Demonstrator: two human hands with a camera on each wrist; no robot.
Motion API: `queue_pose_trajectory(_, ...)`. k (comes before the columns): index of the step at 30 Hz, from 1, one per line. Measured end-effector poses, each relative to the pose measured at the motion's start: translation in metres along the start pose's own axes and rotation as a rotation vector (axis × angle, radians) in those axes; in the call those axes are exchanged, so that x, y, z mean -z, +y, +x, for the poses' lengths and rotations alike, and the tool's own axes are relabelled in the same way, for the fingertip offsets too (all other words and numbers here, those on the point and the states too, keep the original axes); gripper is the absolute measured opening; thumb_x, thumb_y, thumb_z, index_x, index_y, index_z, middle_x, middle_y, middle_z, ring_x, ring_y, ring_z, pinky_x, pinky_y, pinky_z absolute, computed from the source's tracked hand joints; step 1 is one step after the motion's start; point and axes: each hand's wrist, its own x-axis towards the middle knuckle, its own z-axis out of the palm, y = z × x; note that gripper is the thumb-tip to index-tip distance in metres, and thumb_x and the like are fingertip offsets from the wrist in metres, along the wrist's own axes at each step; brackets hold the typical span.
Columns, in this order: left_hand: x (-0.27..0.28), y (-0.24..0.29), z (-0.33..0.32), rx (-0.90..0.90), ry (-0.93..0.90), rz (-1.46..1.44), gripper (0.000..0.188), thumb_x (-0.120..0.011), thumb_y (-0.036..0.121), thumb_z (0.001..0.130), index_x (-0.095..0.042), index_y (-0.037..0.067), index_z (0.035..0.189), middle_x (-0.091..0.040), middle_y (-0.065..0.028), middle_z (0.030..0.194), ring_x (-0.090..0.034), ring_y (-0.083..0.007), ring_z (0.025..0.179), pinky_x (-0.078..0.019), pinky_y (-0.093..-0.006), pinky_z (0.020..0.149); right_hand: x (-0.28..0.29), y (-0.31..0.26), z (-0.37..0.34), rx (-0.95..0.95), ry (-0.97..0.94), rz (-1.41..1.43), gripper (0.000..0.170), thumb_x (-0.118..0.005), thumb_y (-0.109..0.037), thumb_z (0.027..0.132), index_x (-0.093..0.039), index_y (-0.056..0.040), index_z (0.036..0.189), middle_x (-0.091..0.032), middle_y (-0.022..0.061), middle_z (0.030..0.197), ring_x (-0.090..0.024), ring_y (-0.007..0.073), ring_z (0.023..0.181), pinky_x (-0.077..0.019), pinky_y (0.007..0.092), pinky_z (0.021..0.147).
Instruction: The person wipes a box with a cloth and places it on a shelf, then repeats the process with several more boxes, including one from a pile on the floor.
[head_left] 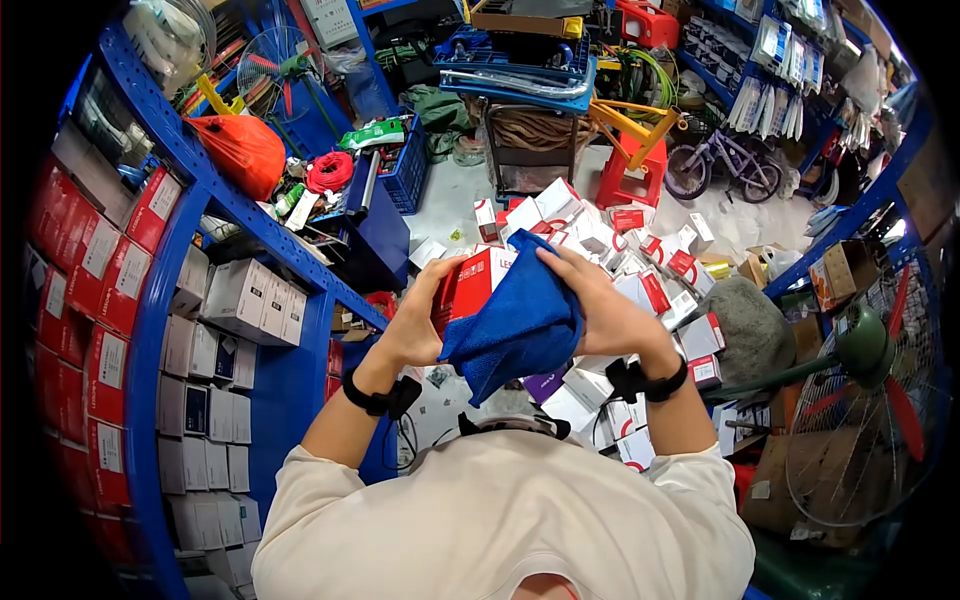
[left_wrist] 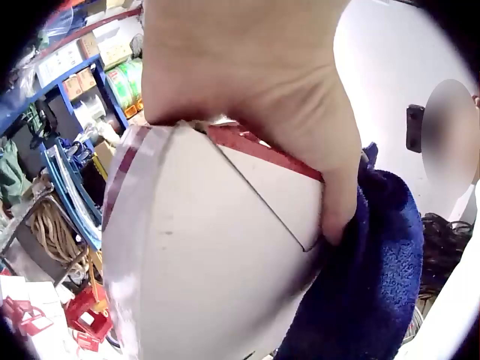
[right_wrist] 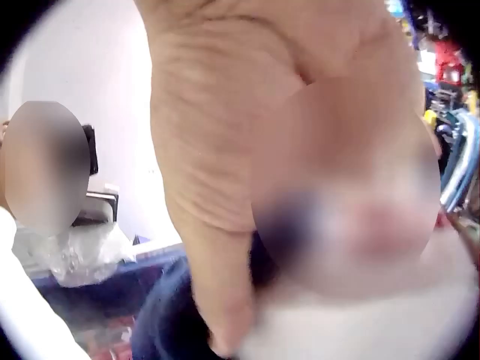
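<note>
In the head view a red and white cardboard box [head_left: 468, 292] is held up in front of the chest, with a blue cloth [head_left: 520, 335] draped over its near and right sides. My left hand [head_left: 415, 318] grips the box's left end; in the left wrist view its thumb lies along the white end panel [left_wrist: 217, 247], beside the cloth [left_wrist: 367, 277]. From the right, my right hand [head_left: 612, 312] holds the cloth against the box. In the right wrist view its thumb presses over the dark blue cloth [right_wrist: 161, 319], and part of that view is blurred.
Many white and red boxes [head_left: 640, 290] lie heaped on the floor ahead. Blue shelving [head_left: 185, 330] with stacked boxes stands at the left. A green fan [head_left: 865, 345] is at the right, near a grey stone-like lump [head_left: 742, 325]. Farther back are a trolley [head_left: 530, 150] and a small bicycle [head_left: 725, 165].
</note>
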Motion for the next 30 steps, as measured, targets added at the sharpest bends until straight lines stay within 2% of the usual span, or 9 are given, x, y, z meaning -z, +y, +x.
queue_pose_trajectory(3,0.000,-0.009,-0.012,-0.016,0.087,0.025,0.109,-0.096,0.031,0.060,-0.041,0.000,0.149,-0.053,-0.0174,0.133,-0.055,-0.0316,0.126,-0.0408,-0.0404,0.111,0.017,-0.008,-0.003,-0.153,-0.107,-0.193,0.103,-0.086,-0.022,0.069,-0.034,-0.0073,0.157,-0.039,0.0267,0.155,-0.036,0.0458,0.145,-0.0291,0.0481,0.121)
queue_pose_trajectory(6,-0.002,-0.014,-0.019,0.005,0.154,0.047,0.112,-0.097,0.035,0.057,-0.042,-0.001,0.148,-0.054,-0.0170,0.129,-0.056,-0.0313,0.123,-0.0420,-0.0401,0.108,-0.013,-0.036,0.000,0.019,0.115,-0.092,0.089,-0.074,-0.019,0.085,-0.027,0.0012,0.158,-0.031,0.0260,0.162,-0.028,0.0388,0.153,-0.0234,0.0460,0.124)
queue_pose_trajectory(9,-0.005,-0.014,-0.022,0.022,0.161,0.051,0.116,-0.098,0.039,0.056,-0.041,-0.003,0.148,-0.054,-0.0175,0.129,-0.056,-0.0310,0.121,-0.0422,-0.0395,0.107,-0.085,-0.067,0.016,0.101,0.163,-0.411,0.098,-0.082,-0.036,0.082,-0.031,0.0034,0.155,-0.035,0.0267,0.159,-0.034,0.0441,0.148,-0.0281,0.0485,0.122)
queue_pose_trajectory(13,0.008,-0.009,-0.024,-0.069,0.193,0.077,0.110,-0.093,0.029,0.054,-0.043,-0.007,0.144,-0.052,-0.0171,0.126,-0.055,-0.0305,0.117,-0.0443,-0.0397,0.102,-0.070,-0.048,0.047,0.155,0.207,-0.362,0.114,-0.090,-0.052,0.068,-0.034,0.0022,0.152,-0.036,0.0267,0.158,-0.037,0.0462,0.144,-0.0332,0.0532,0.118)
queue_pose_trajectory(19,0.045,0.020,-0.034,-0.075,0.217,-0.039,0.113,-0.095,0.025,0.048,-0.044,-0.006,0.144,-0.053,-0.0137,0.128,-0.058,-0.0257,0.118,-0.0449,-0.0372,0.105,-0.034,-0.048,0.049,0.160,0.046,-0.322,0.115,-0.094,-0.045,0.059,-0.039,0.0001,0.150,-0.047,0.0237,0.144,-0.045,0.0434,0.135,-0.0367,0.0493,0.116)
queue_pose_trajectory(25,0.068,0.011,-0.040,-0.018,0.401,-0.441,0.122,-0.094,0.032,0.051,-0.036,-0.009,0.150,-0.057,-0.0170,0.139,-0.056,-0.0282,0.132,-0.0417,-0.0409,0.113,-0.036,-0.016,0.053,0.119,0.066,0.233,0.119,-0.092,-0.015,0.059,-0.028,-0.0084,0.160,-0.043,0.0157,0.147,-0.045,0.0309,0.137,-0.0378,0.0427,0.115)
queue_pose_trajectory(26,0.068,-0.002,-0.043,0.013,0.439,-0.513,0.118,-0.091,0.028,0.052,-0.037,-0.007,0.150,-0.059,-0.0167,0.137,-0.057,-0.0282,0.131,-0.0422,-0.0404,0.113,-0.058,-0.016,0.052,-0.003,0.152,0.595,0.121,-0.089,-0.013,0.061,-0.022,-0.0104,0.162,-0.043,0.0138,0.146,-0.045,0.0258,0.135,-0.0371,0.0408,0.114)
queue_pose_trajectory(27,0.068,-0.014,-0.045,0.043,0.476,-0.585,0.114,-0.088,0.024,0.053,-0.038,-0.006,0.150,-0.060,-0.0165,0.135,-0.058,-0.0282,0.130,-0.0427,-0.0398,0.113,-0.067,-0.014,0.058,0.120,0.250,0.436,0.112,-0.084,-0.011,0.069,-0.022,-0.0103,0.161,-0.049,0.0118,0.138,-0.050,0.0212,0.126,-0.0366,0.0390,0.113)
queue_pose_trajectory(30,0.070,-0.010,-0.034,0.062,0.568,-0.667,0.095,-0.073,0.011,0.056,-0.044,-0.003,0.145,-0.063,-0.0137,0.126,-0.061,-0.0259,0.120,-0.0457,-0.0386,0.107,-0.113,-0.011,0.075,-0.036,0.494,0.642,0.087,-0.073,-0.012,0.081,-0.027,-0.0005,0.154,-0.050,0.0130,0.137,-0.049,0.0240,0.125,-0.0345,0.0384,0.114)
